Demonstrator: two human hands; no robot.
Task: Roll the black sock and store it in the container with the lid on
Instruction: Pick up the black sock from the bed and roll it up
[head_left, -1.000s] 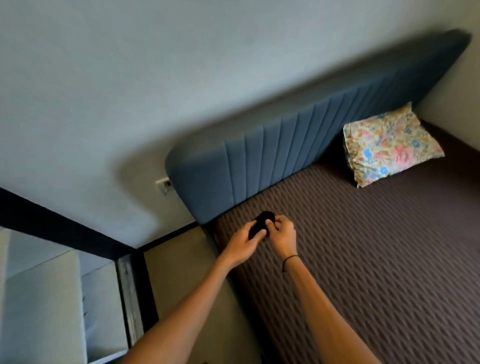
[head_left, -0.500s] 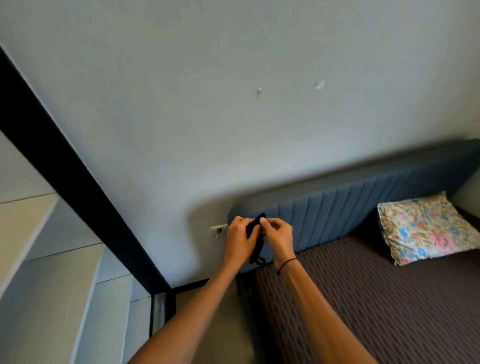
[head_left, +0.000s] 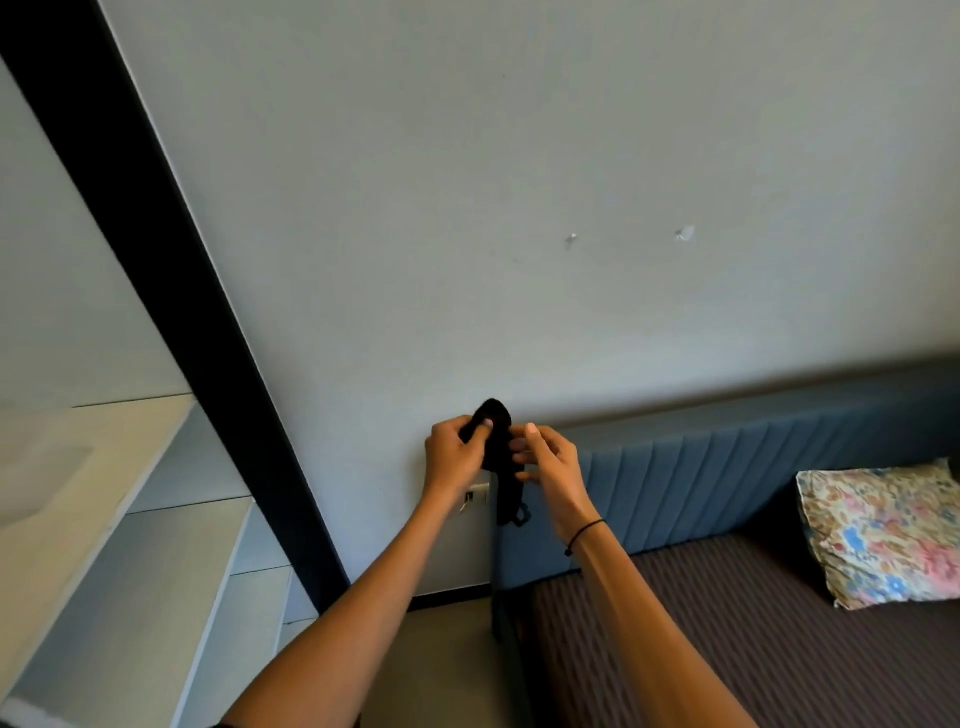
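Observation:
The black sock (head_left: 500, 457) is held up in the air in front of the grey wall, its upper end bunched and its lower end hanging down loose. My left hand (head_left: 453, 454) pinches the upper part from the left. My right hand (head_left: 548, 462) grips it from the right with fingers partly spread; a black band sits on that wrist. No container or lid is in view.
A bed with a brown quilted cover (head_left: 727, 649) lies at the lower right, with a blue padded headboard (head_left: 727, 467) and a floral pillow (head_left: 888, 530). White shelves (head_left: 130, 519) and a black frame (head_left: 156, 260) stand at the left. A wall socket (head_left: 475, 496) sits behind my hands.
My hands lifted the sock off the bed and up in front of the wall. The view tilted upward. The sock's lower end now hangs longer below my hands.

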